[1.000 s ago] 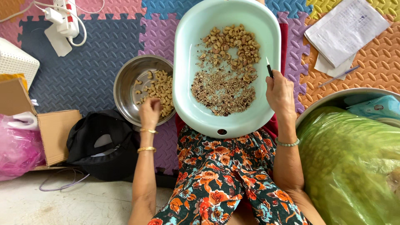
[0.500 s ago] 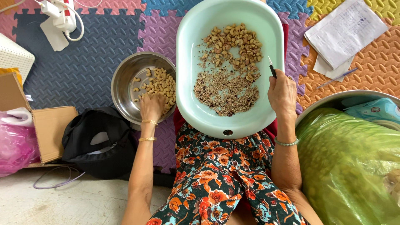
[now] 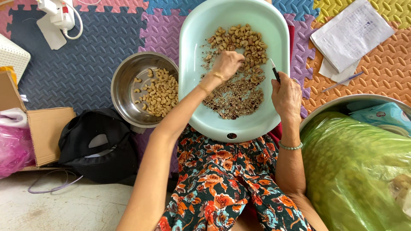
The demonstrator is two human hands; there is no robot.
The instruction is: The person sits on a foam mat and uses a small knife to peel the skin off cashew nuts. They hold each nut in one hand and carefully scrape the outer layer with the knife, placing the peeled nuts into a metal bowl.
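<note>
Head view, taking the pale green basin (image 3: 192, 85) on the person's lap as the landmark. Far left of it lie a pink plastic bag (image 3: 13, 149) and a cardboard box (image 3: 45, 132), with a black cap (image 3: 96, 147) between the box and the basin. Just left of the basin, touching its rim, stands a steel bowl (image 3: 124, 81) holding peeled cashew kernels (image 3: 159, 92). The left forearm crosses the basin's left rim, hiding part of it, and the left hand (image 3: 227, 64) is inside, fingers curled down into the unpeeled cashews (image 3: 242, 40) at the far end; whether it has closed on one cannot be told. Dark skins and scraps (image 3: 235, 96) cover the basin's middle. At the right rim the right hand (image 3: 286, 95) is clenched around a small knife (image 3: 275, 72), blade pointing up. Right of the basin lie papers (image 3: 351, 36) and a pen (image 3: 342, 81), and below them a green plastic sack (image 3: 355, 171) in a metal tub (image 3: 338, 105).
</note>
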